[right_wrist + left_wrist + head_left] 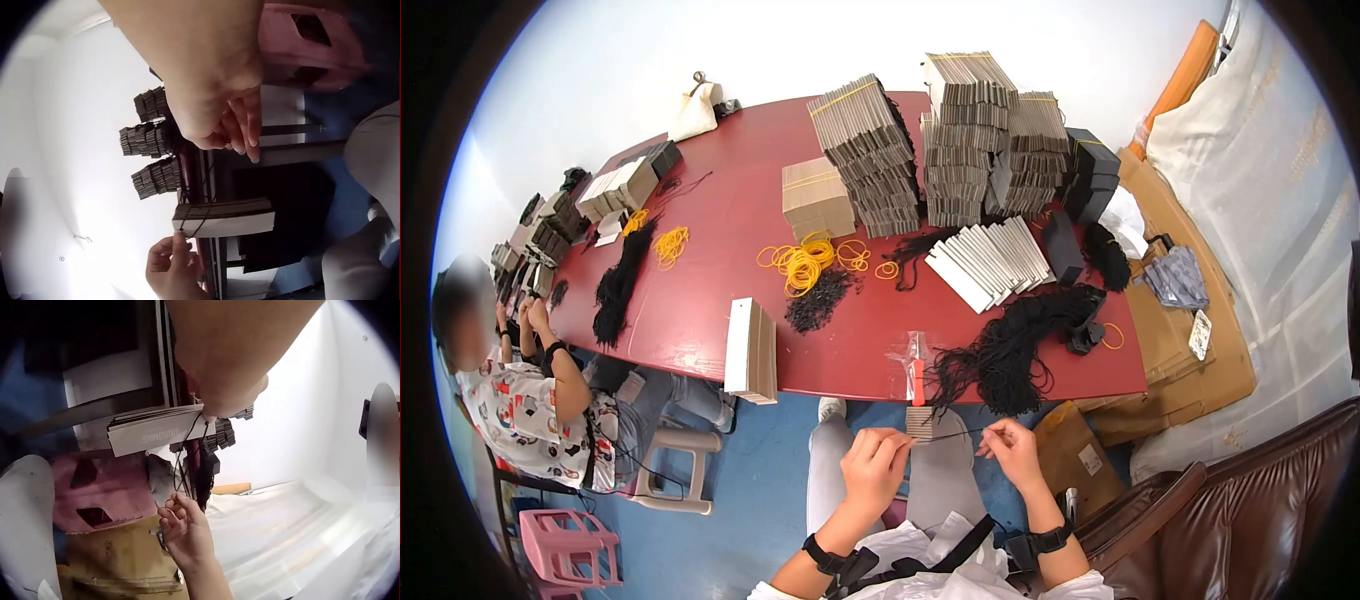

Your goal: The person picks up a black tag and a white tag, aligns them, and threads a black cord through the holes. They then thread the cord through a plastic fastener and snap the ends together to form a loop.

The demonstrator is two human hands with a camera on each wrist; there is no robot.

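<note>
A small stack of card tags point(919, 424) stands over the lap at the table's front edge; in the left wrist view the white face of the stack point(156, 434) shows printed lettering. My left hand point(875, 470) pinches the stack's end, where a thin black cord point(177, 464) is looped. To the right, my right hand point(1012, 450) pinches the far end of that cord, drawn out between both hands. In the right wrist view the left hand point(175, 269) holds the stack's corner, and the right hand point(219, 112) is apart from the stack.
On the red table point(700, 330) are a bundle of black cords point(1010, 350), fanned white cards point(990, 262), yellow rubber bands point(805, 265), tall card stacks point(965, 150) and an upright white stack point(750, 350). Another person point(530, 400) sits at the left. A brown leather seat point(1240, 510) stands right.
</note>
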